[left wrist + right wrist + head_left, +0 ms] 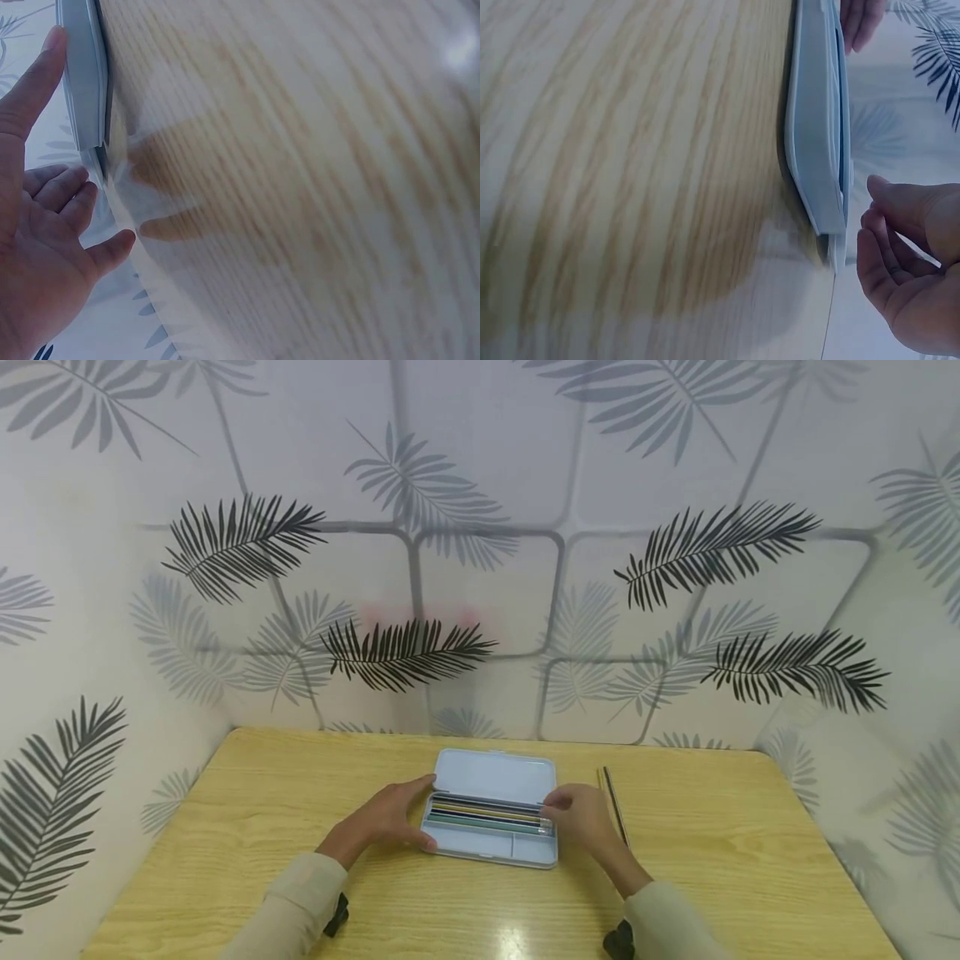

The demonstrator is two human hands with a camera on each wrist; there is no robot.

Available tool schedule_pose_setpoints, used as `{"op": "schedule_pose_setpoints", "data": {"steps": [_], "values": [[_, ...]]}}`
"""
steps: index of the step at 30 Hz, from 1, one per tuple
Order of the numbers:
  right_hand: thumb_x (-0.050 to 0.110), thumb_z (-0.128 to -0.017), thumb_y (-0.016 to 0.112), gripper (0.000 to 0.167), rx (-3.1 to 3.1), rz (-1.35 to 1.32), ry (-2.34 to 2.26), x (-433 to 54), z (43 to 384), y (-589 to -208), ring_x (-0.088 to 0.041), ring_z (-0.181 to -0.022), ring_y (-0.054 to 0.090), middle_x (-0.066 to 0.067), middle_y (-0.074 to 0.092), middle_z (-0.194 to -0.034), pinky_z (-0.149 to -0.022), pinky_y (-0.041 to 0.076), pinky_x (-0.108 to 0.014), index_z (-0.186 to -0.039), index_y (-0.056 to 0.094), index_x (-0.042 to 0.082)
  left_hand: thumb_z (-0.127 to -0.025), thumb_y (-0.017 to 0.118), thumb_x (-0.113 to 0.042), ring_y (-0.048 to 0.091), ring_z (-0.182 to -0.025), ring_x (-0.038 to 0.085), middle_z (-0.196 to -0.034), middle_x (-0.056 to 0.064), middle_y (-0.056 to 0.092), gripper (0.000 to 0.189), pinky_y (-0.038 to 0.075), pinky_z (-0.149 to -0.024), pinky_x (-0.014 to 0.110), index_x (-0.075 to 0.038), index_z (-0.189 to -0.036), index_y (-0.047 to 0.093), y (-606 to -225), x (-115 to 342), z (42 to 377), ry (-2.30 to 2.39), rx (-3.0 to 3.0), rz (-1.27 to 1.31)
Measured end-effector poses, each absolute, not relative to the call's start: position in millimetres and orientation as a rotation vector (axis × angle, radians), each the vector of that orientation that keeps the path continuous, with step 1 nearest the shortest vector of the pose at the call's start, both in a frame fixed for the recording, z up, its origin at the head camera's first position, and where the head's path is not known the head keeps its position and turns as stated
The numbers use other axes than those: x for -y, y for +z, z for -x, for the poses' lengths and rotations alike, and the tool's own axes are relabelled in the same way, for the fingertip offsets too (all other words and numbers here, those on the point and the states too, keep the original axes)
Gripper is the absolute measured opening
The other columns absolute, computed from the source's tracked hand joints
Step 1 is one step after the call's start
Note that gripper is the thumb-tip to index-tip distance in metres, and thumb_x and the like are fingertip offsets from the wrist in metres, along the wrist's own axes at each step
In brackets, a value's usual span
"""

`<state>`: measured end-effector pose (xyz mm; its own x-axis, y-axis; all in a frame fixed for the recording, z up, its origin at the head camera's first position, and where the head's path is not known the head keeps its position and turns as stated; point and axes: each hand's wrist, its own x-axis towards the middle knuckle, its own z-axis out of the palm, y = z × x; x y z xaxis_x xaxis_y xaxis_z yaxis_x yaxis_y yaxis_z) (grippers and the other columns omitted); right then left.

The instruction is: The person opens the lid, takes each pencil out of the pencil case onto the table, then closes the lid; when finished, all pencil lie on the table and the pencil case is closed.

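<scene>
Both ends of an open pencil case [471, 842] had a hand: the left hand [392, 812] touched its edge, thumb and fingers spread apart; the right hand [588, 817] held thumb and fingertips close together, whether pinching anything I could not tell. Pencils [483, 815] lay in the rear compartment. Rightward, a thin dark stick [617, 806] lay on the wooden table [750, 860].

The left hand [386, 815] spreads wide; the right hand [587, 817] curves loosely.

Indoor desk space, room type indeterminate: wood-grain tabletop [750, 843] abutting pale leaf-print wall covering [495, 602].
</scene>
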<state>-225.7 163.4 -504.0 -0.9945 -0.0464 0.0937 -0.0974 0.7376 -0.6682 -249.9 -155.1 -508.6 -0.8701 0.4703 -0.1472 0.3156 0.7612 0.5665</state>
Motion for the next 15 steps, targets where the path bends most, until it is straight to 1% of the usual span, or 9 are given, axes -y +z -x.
{"op": "schedule_pose_setpoints", "data": {"steps": [6,12,15], "values": [[0.008,-0.077,0.076,0.003,2.889,-0.219,1.133,-144,228,-504,-0.012,-0.076,0.063,-0.002,0.071,-0.083,-0.067,0.055,-0.027,-0.08,0.075,0.008,-0.061,0.085,-0.049,0.034,-0.14,0.032,-0.153,0.011,0.034,0.113,0.032,-0.114,0.048,-0.008,-0.149,0.029,-507,156,249,0.822,-2.667,-0.65],[0.009,-0.078,0.075,0.004,2.895,-0.348,0.925,-131,230,-509,-0.013,-0.076,0.061,-0.002,0.069,-0.08,-0.07,0.054,-0.03,-0.081,0.076,0.007,-0.061,0.084,-0.05,0.033,-0.141,0.031,-0.153,0.009,0.034,0.112,0.032,-0.114,0.047,-0.01,-0.15,0.029,-508,157,248,0.821,-2.664,-0.655],[0.009,-0.077,0.075,0.004,2.901,-0.364,0.849,-127,231,-511,-0.012,-0.074,0.059,-0.002,0.068,-0.078,-0.067,0.052,-0.027,-0.079,0.076,0.007,-0.061,0.085,-0.049,0.033,-0.141,0.031,-0.153,0.01,0.034,0.111,0.032,-0.114,0.048,-0.01,-0.149,0.029,-508,157,248,0.831,-2.662,-0.655]]}}
